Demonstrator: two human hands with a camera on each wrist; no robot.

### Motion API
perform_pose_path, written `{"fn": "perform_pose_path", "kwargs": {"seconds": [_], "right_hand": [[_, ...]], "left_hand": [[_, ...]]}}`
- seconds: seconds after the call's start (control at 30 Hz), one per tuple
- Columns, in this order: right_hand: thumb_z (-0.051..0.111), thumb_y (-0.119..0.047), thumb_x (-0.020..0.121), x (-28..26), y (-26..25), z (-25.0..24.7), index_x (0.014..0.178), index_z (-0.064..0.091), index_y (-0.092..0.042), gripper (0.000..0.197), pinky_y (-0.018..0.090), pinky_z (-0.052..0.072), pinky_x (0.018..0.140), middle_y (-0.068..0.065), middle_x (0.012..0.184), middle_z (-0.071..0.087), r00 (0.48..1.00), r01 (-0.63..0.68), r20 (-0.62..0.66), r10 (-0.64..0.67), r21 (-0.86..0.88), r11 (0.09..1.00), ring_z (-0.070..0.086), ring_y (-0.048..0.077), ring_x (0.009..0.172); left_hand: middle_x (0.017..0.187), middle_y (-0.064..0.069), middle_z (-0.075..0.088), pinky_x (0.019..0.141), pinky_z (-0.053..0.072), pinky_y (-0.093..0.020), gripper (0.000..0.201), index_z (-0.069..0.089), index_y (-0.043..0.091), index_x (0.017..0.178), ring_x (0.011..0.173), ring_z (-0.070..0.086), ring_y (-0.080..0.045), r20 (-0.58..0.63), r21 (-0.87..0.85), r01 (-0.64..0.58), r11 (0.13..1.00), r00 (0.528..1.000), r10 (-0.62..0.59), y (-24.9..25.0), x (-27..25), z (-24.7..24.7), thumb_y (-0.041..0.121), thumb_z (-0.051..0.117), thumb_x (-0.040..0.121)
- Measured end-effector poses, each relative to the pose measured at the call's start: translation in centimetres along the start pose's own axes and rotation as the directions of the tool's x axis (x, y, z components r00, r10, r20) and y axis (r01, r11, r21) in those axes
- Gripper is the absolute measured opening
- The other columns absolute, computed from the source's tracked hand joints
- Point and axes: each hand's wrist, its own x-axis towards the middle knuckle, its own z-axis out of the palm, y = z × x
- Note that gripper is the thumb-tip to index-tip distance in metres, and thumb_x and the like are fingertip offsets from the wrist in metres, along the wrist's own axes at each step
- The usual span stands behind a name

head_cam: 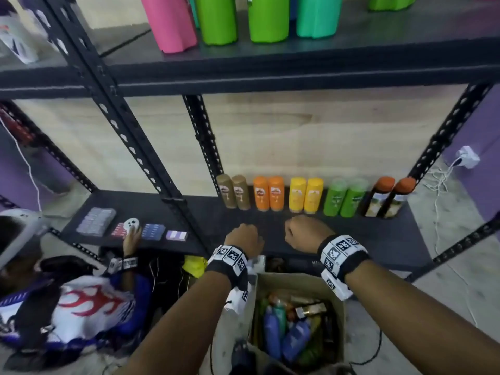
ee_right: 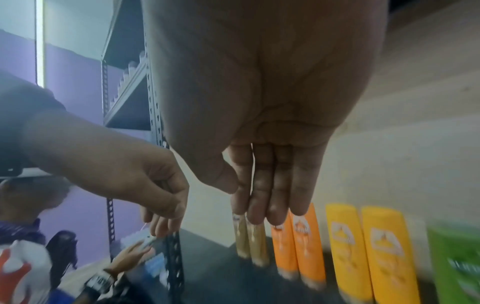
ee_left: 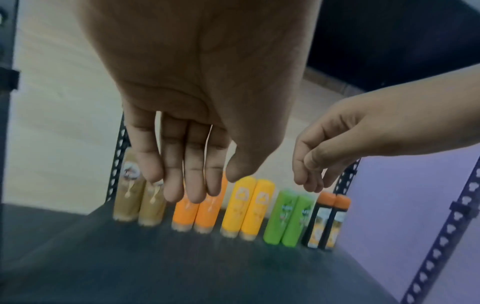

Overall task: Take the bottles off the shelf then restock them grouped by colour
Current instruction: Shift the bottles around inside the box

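Ten bottles stand in one row along the far edge of the shelf (head_cam: pixel 297 228), already paired by colour: from left to right two brown bottles (head_cam: pixel 233 192), two orange bottles (head_cam: pixel 269 194), two yellow bottles (head_cam: pixel 306 195), two green bottles (head_cam: pixel 345 197) and two dark bottles with orange caps (head_cam: pixel 387 197). Each pair touches, with small gaps between pairs. By that layout the regrouping looks finished or nearly so.

Near the person's feet a cardboard box (head_cam: pixel 338 301) holds more bottles lying jumbled; whether these belong on this shelf I cannot tell, so some restocking may remain.

Every bottle in the row is upright, long axis vertical. The first four pairs rest cap-down with labels facing the near side; the dark pair has its caps on top.

Both hands hover just near of the row, touching nothing. The left hand (head_cam: pixel 244 239) and right hand (head_cam: pixel 305 234) hold nothing, fingers hanging loose and close together, slightly curled.
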Motion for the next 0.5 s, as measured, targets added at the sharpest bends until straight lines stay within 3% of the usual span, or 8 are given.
{"fn": "perform_pose_path", "kwargs": {"seconds": [0.07,0.2,0.27,0.37,0.43,0.5], "right_hand": [[0.046,-0.018,0.102,-0.1,0.0,2.4,0.073,0.048,-0.016,0.03,0.037,0.045,0.07,0.009,0.086,0.057,0.998,-0.019,0.061,0.018,0.005,1.0,0.053,0.027,0.077],[0.046,-0.013,0.1,-0.8,0.3,7.2,0.069,0.05,-0.013,0.031,0.033,0.039,0.063,0.006,0.073,0.053,0.991,-0.062,0.123,0.058,0.027,0.998,0.05,0.023,0.065],[0.047,-0.016,0.099,-1.3,0.6,9.2,0.078,0.059,-0.01,0.025,0.032,0.037,0.062,0.01,0.082,0.063,0.986,-0.065,0.158,0.059,0.032,0.997,0.053,0.023,0.066],[0.047,-0.022,0.1,-1.9,1.5,12.1,0.09,0.069,-0.008,0.028,0.031,0.04,0.067,0.014,0.099,0.071,0.969,-0.072,0.243,0.045,0.1,0.992,0.066,0.031,0.085],[0.046,-0.023,0.101,-2.2,2.2,14.1,0.088,0.065,-0.014,0.025,0.03,0.037,0.068,0.013,0.1,0.072,0.967,-0.061,0.255,0.029,0.119,0.991,0.066,0.032,0.088],[0.046,-0.025,0.101,-2.3,3.0,16.2,0.083,0.055,-0.017,0.021,0.035,0.042,0.065,0.015,0.095,0.071,0.958,-0.094,0.282,0.058,0.115,0.989,0.062,0.032,0.081]], "left_hand": [[0.116,-0.016,0.067,0.077,0.05,-0.04,0.028,0.061,0.01,0.097,0.103,0.066,-0.037,0.07,-0.009,0.02,1.0,0.997,-0.019,-0.6,-0.4,2.4,0.035,0.048,0.1],[0.126,-0.017,0.063,0.089,0.051,-0.044,0.034,0.061,0.007,0.118,0.111,0.063,-0.036,0.163,0.032,0.02,0.999,0.986,-0.024,-1.4,-1.4,6.7,0.032,0.048,0.1],[0.128,-0.015,0.061,0.091,0.053,-0.044,0.037,0.063,0.009,0.121,0.113,0.063,-0.036,0.204,0.028,0.05,0.998,0.977,-0.055,-1.6,-1.8,8.5,0.035,0.046,0.101],[0.129,-0.013,0.064,0.093,0.054,-0.042,0.04,0.065,0.013,0.124,0.116,0.064,-0.035,0.241,0.037,0.083,0.996,0.966,-0.089,-1.9,-2.4,10.9,0.037,0.045,0.099],[0.132,-0.015,0.064,0.096,0.052,-0.042,0.043,0.064,0.009,0.127,0.119,0.063,-0.035,0.264,0.048,0.094,0.994,0.959,-0.104,-2.0,-2.5,12.5,0.039,0.045,0.101],[0.136,-0.016,0.062,0.098,0.05,-0.041,0.045,0.062,0.007,0.13,0.122,0.062,-0.034,0.293,0.061,0.119,0.991,0.947,-0.132,-2.1,-2.7,14.0,0.039,0.046,0.103]]}}
